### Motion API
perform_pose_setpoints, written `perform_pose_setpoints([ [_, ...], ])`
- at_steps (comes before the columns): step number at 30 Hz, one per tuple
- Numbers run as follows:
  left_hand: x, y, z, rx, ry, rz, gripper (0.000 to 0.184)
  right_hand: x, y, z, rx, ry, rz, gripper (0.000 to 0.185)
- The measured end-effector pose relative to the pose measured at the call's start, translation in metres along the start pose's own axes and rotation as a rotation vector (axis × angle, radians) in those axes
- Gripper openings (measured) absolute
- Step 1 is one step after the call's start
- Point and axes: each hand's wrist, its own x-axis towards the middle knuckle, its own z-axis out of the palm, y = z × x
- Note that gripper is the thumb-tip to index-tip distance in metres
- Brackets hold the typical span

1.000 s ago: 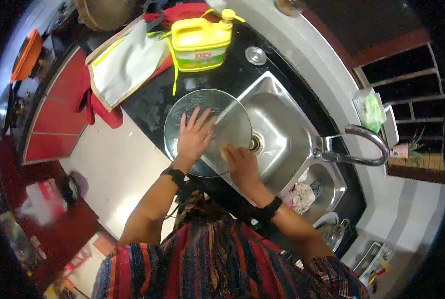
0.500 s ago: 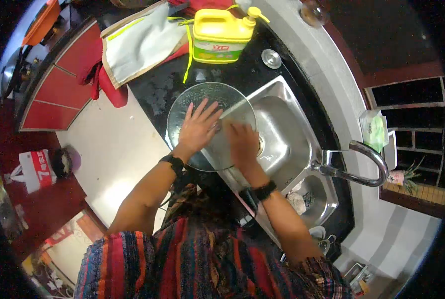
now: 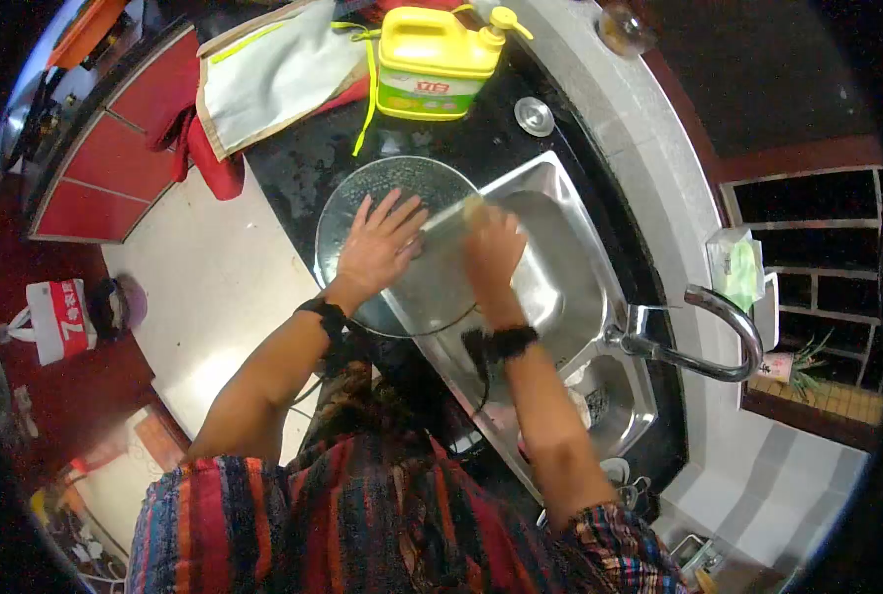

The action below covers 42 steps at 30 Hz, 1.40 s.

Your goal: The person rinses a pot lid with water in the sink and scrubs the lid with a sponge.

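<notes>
A round, clear glass pot lid (image 3: 362, 183), beaded with water, lies partly on the black counter and partly over the edge of the sink. My left hand (image 3: 377, 252) rests on its left side with fingers spread, palm down. On the lid's right side is my right hand (image 3: 494, 252), smeared by motion, its fingers curled. A small yellowish patch, which looks like a sponge (image 3: 473, 210), shows at those fingertips. The sink basin (image 3: 550, 238) sits under and right of the lid.
A yellow detergent jug (image 3: 437, 64) stands behind the lid, near a metal drain strainer (image 3: 534, 117). A light cloth (image 3: 273, 79) lies at the counter's left. The curved faucet (image 3: 699, 361) is at the right. A smaller basin (image 3: 615, 401) holds something partly hidden.
My right hand has moved slightly right and up over the lid, and the yellowish patch now shows at its fingertips. My left hand stays spread on the lid. The whole view has shifted a little.
</notes>
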Motion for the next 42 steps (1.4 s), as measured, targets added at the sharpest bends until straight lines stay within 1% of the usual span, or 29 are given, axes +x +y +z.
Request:
perform_pose_setpoints([
  [2,-0.002,0.001,-0.003,-0.044,-0.015,-0.009,0.047,0.009,0.01,0.006,0.086,0.202,-0.046,0.037],
  [3,-0.002,0.001,-0.003,-0.05,-0.021,0.005,0.047,-0.007,0.012,0.015,0.081,0.201,-0.031,0.037],
  [5,0.0,0.001,-0.003,-0.05,-0.038,-0.017,0.047,-0.061,0.016,0.034,0.209,0.13,0.198,0.036],
  [6,-0.001,0.001,-0.003,-0.047,-0.036,-0.009,0.049,-0.075,0.018,0.026,0.195,0.129,0.194,0.036],
  [8,-0.002,0.001,-0.005,-0.08,-0.065,-0.019,0.05,-0.093,0.014,0.005,0.157,0.166,0.051,0.017],
  [9,0.0,-0.001,-0.008,-0.098,-0.093,-0.017,0.051,-0.08,0.016,0.006,0.156,0.169,0.056,0.017],
  [11,0.001,-0.003,-0.003,-0.076,-0.088,-0.003,0.053,-0.027,0.024,0.012,0.108,0.11,0.075,0.032],
  [13,-0.002,-0.002,-0.003,-0.06,-0.108,-0.006,0.054,0.02,0.021,0.009,0.126,0.099,0.051,0.033],
  [14,-0.003,0.0,-0.007,-0.074,-0.119,-0.013,0.054,0.026,0.017,0.008,0.139,0.087,0.031,0.033],
  [17,0.002,-0.003,-0.005,-0.067,-0.117,-0.004,0.054,-0.022,0.027,0.019,0.102,0.08,0.085,0.034],
  [18,0.001,-0.004,-0.001,-0.04,-0.122,-0.008,0.054,-0.048,0.028,0.009,0.113,0.09,0.064,0.032],
  [20,-0.001,-0.002,-0.003,-0.051,-0.115,-0.017,0.054,-0.061,0.025,0.0,0.117,0.036,0.073,0.031],
  [21,0.001,-0.002,-0.005,-0.045,-0.105,-0.005,0.053,-0.063,0.024,-0.001,0.132,0.002,0.099,0.03],
  [25,-0.001,-0.006,0.0,-0.018,-0.109,-0.001,0.053,0.013,0.023,0.008,0.14,0.047,0.1,0.031],
  [27,-0.001,-0.006,-0.005,-0.046,-0.1,0.02,0.051,0.024,0.017,-0.003,0.151,-0.03,0.138,0.032],
  [31,0.0,-0.002,-0.003,-0.069,-0.093,-0.015,0.053,-0.046,0.03,-0.007,0.225,-0.018,0.133,0.032],
  [33,0.0,-0.003,-0.003,-0.072,-0.102,-0.017,0.053,-0.058,0.029,-0.015,0.268,-0.185,0.19,0.031],
  [34,0.0,-0.005,-0.001,-0.068,-0.1,-0.022,0.053,-0.046,0.029,-0.012,0.27,-0.184,0.183,0.031],
  [37,-0.002,-0.006,0.002,-0.064,-0.061,0.007,0.054,0.015,0.031,0.007,0.19,0.003,0.134,0.029],
  [39,0.001,-0.002,-0.007,-0.006,-0.148,-0.013,0.056,0.026,0.026,0.007,0.208,-0.017,0.16,0.028],
  [40,0.0,-0.002,-0.004,-0.008,-0.148,-0.003,0.056,0.029,0.025,0.003,0.215,-0.023,0.18,0.026],
  [42,-0.001,-0.006,0.005,-0.031,-0.075,-0.007,0.059,-0.012,0.031,0.0,0.235,-0.033,0.206,0.026],
])
